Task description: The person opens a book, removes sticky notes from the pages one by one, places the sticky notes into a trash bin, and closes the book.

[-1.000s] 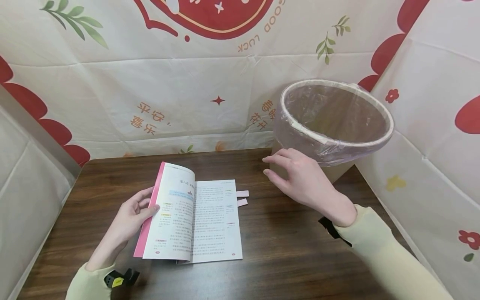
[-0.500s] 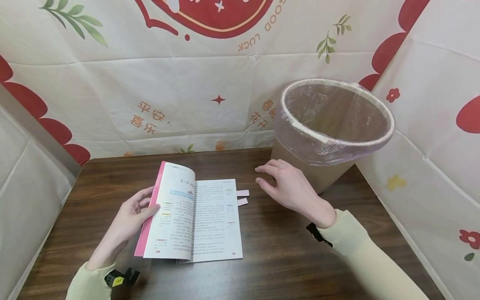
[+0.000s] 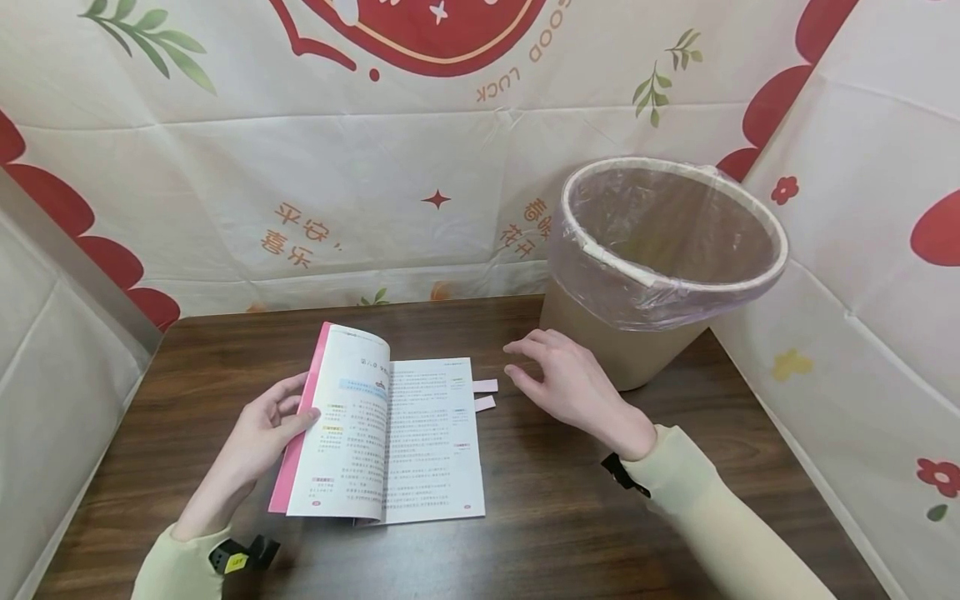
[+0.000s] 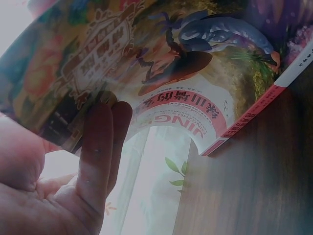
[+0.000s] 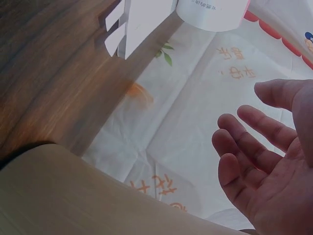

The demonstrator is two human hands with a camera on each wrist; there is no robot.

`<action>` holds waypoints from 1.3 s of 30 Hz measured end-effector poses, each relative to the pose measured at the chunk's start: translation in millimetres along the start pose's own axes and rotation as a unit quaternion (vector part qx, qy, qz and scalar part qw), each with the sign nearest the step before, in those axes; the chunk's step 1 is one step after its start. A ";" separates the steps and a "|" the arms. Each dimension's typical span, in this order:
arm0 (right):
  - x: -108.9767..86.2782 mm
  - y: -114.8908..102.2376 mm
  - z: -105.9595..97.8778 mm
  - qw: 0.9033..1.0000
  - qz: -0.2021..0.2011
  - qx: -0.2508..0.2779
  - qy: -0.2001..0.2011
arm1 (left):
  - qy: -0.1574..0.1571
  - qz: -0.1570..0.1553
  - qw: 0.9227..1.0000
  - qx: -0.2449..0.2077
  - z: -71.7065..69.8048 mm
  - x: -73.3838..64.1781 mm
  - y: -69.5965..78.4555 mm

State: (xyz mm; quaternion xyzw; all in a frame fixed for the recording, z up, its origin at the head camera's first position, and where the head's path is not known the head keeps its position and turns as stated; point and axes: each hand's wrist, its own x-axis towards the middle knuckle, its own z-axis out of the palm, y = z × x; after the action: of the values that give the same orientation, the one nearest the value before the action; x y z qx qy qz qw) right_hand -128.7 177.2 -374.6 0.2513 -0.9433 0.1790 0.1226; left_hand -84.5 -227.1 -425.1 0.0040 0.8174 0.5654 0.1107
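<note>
An open book (image 3: 431, 442) lies on the wooden table, its left half lifted and curved. My left hand (image 3: 262, 429) grips that raised edge, thumb on the page side and fingers behind the cover. In the left wrist view the fingers (image 4: 95, 152) press against the colourful illustrated cover (image 4: 161, 63). Two pale pink paper tabs (image 3: 485, 387) stick out from the book's right edge. My right hand (image 3: 566, 379) hovers to the right of these tabs with nothing in it. In the right wrist view its fingers (image 5: 244, 152) are loosely bent and apart, palm showing.
A tan waste bin (image 3: 622, 342) lined with a clear purplish bag (image 3: 637, 304) stands at the back right, just behind my right hand. Printed white cloth (image 3: 450, 167) hangs around the back and sides of the wooden table (image 3: 555, 517).
My right hand has moved left and toward me, away from the bin and nearer the paper tabs. The left hand and the book have stayed in place.
</note>
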 end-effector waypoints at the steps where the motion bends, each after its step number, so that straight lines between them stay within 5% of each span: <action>1: 0.0 0.1 0.9 1.000 0.001 0.001 0.000 | 0.000 0.000 1.000 0.000 0.0 0.0 -0.1; 39: 10.8 18.6 70.9 0.997 0.037 0.000 -0.074 | -0.004 0.002 1.000 -0.003 0.1 0.7 0.3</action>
State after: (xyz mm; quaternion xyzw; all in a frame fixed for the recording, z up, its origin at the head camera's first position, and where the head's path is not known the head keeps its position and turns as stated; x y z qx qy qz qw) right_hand -157.5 159.3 -440.5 0.2291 -0.9583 0.1644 0.0455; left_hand -85.1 -226.8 -425.0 0.0079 0.8149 0.5684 0.1132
